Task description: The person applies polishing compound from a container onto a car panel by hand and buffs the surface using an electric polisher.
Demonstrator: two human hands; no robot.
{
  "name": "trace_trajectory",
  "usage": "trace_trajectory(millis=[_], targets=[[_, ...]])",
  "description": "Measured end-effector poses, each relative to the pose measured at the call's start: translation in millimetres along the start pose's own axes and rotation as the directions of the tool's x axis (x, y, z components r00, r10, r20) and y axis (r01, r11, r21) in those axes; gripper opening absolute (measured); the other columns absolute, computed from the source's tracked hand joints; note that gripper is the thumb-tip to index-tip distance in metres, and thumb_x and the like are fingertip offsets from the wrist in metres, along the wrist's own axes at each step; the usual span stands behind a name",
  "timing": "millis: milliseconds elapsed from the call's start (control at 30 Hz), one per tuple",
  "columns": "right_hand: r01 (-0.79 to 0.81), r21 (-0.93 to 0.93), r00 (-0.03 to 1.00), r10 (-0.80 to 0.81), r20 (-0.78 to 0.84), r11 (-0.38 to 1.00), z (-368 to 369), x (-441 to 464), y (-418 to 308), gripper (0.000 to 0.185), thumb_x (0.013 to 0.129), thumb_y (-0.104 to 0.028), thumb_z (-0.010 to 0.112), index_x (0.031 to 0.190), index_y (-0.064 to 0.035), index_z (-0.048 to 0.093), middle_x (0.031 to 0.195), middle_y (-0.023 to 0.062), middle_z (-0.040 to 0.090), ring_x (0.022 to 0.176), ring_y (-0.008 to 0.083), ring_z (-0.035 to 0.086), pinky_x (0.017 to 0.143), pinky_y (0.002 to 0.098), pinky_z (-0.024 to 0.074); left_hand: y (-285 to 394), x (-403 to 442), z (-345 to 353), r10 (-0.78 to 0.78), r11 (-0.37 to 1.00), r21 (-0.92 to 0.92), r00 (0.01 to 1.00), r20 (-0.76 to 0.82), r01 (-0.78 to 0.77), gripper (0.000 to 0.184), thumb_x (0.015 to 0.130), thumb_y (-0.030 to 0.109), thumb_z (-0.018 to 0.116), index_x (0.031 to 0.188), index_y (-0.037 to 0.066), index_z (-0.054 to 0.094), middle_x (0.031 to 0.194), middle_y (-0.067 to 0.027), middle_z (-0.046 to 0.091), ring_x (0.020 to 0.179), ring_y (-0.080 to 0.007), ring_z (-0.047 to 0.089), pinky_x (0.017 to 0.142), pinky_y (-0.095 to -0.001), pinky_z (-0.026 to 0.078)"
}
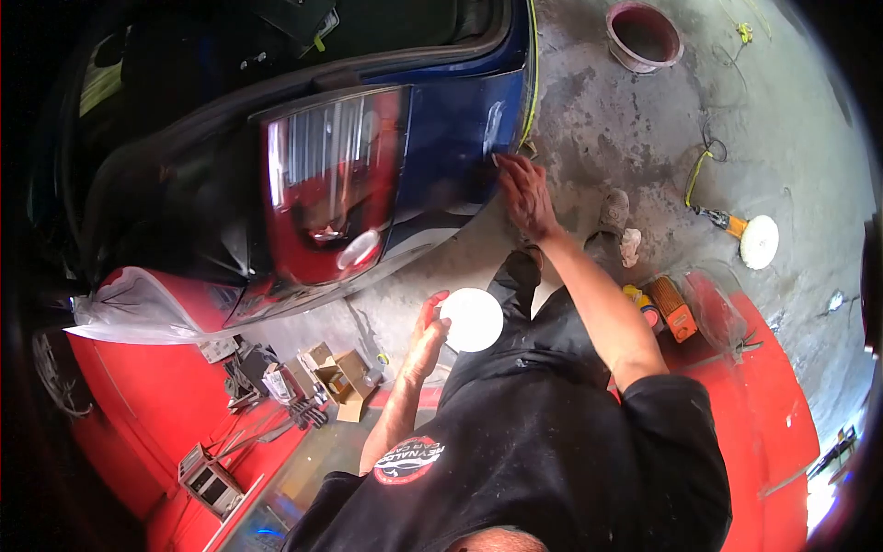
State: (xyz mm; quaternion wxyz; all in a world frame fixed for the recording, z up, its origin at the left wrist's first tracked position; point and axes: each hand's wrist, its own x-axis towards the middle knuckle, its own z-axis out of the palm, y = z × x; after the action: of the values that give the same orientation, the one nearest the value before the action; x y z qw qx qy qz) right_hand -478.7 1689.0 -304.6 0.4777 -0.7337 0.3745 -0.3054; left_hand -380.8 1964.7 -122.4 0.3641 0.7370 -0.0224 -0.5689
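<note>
My left hand [429, 333] grips a white round disc [472, 320] by its edge, in front of my legs; whether it is a lid, a pad or a tub seen from above I cannot tell. My right hand [529, 195] reaches up to the dark blue car panel [441, 129], its bent fingers close together at the panel's edge. A small pale spot shows at the fingertips; what they hold, if anything, is too small to make out. Just above them a whitish streak [494, 124] lies on the blue paint. Left of this panel is a glossy, reflecting part [331, 184] of the car.
A reddish bucket [642, 37] stands on the concrete floor. An orange-and-black polisher with a white pad [759, 242] lies at right, its cord behind it. An orange box [679, 317] rests on a red surface beside me. Open cardboard boxes [345, 382] stand at lower left. Plastic sheeting [138, 322] hangs off the car.
</note>
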Motion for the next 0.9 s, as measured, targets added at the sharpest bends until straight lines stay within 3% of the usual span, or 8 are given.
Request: trace_trajectory(millis=[167,300,367,500,533,633,733,900], targets=[[-0.143,0.259,0.954,0.202,-0.222,0.955,-21,6,33,0.039,0.095,-0.015,0.056,0.131,-0.0018,0.06,0.132,0.0183,0.059,0.116,0.0345,0.058,0.099,0.0407,0.0455,5,2,31,-0.02,1.0,0.023,1.0,-0.004,0.02,0.066,0.084,0.026,0.057,0.146,0.01,0.042,0.114,-0.0065,0.056,0.096,-0.0148,0.049,0.084,-0.0293,0.041],[-0.357,0.768,0.767,0.636,-0.084,0.531,-21,41,47,0.043,0.096,-0.016,0.058,0.136,-0.0021,0.056,0.127,0.0142,0.062,0.098,0.0191,0.062,0.085,0.0319,0.0514,8,6,47,-0.019,0.999,0.03,1.0,-0.006,0.019,0.069,0.081,0.028,0.055,0.146,0.01,0.04,0.12,-0.0085,0.055,0.098,-0.0156,0.048,0.085,-0.0305,0.041],[-0.451,0.445,0.874,0.483,0.046,0.774,4,39,83,0.047,0.093,-0.014,0.059,0.138,-0.0032,0.055,0.131,0.0153,0.061,0.091,0.0179,0.063,0.082,0.0313,0.0518,11,7,51,-0.024,0.998,0.05,1.0,0.0,0.023,0.071,0.08,0.028,0.055,0.147,0.01,0.04,0.123,-0.0094,0.054,0.099,-0.0164,0.049,0.086,-0.0316,0.041],[-0.242,0.096,0.969,0.236,0.067,0.966,36,-48,87,0.057,0.089,-0.015,0.06,0.143,-0.0019,0.049,0.142,0.0165,0.056,0.114,0.0282,0.059,0.093,0.037,0.0462,12,6,48,-0.012,0.999,0.049,1.0,0.017,0.011,0.075,0.078,0.03,0.055,0.148,0.01,0.038,0.128,-0.0104,0.053,0.103,-0.0177,0.049,0.089,-0.0329,0.041],[-0.161,0.034,0.986,0.159,0.053,0.986,31,-55,81,0.06,0.087,-0.015,0.06,0.145,-0.0012,0.047,0.145,0.0167,0.054,0.122,0.0318,0.058,0.097,0.039,0.0443,12,8,49,0.0,1.0,0.025,1.0,0.019,-0.001,0.076,0.078,0.03,0.055,0.148,0.01,0.037,0.129,-0.0106,0.052,0.104,-0.018,0.049,0.089,-0.0331,0.041],[-0.4,0.489,0.913,0.386,0.134,0.775,-1,-35,62,0.064,0.087,-0.011,0.058,0.148,-0.0005,0.043,0.148,0.024,0.048,0.132,0.0381,0.05,0.107,0.046,0.0372,20,9,48,-0.011,0.999,0.037,1.0,0.023,0.01,0.075,0.076,0.029,0.055,0.147,0.009,0.039,0.13,-0.0122,0.051,0.107,-0.0189,0.049,0.093,-0.0325,0.04],[-0.091,0.077,0.973,0.105,-0.204,0.993,-18,32,14,0.066,0.086,-0.004,0.053,0.15,-0.0003,0.04,0.154,0.0251,0.041,0.138,0.0381,0.044,0.113,0.0502,0.032,21,10,43,0.007,0.999,0.039,1.0,0.014,-0.008,0.075,0.076,0.029,0.055,0.147,0.009,0.04,0.13,-0.0127,0.051,0.107,-0.019,0.049,0.093,-0.0316,0.04],[0.013,-0.156,0.994,0.004,0.105,0.988,2,21,-12,0.076,0.079,0.005,0.05,0.153,-0.0017,0.036,0.16,0.0247,0.031,0.143,0.0388,0.037,0.118,0.0509,0.0262,13,7,31,0.012,1.0,0.02,1.0,0.002,-0.012,0.076,0.076,0.029,0.056,0.147,0.009,0.04,0.13,-0.0126,0.051,0.107,-0.0191,0.048,0.093,-0.0313,0.039]])
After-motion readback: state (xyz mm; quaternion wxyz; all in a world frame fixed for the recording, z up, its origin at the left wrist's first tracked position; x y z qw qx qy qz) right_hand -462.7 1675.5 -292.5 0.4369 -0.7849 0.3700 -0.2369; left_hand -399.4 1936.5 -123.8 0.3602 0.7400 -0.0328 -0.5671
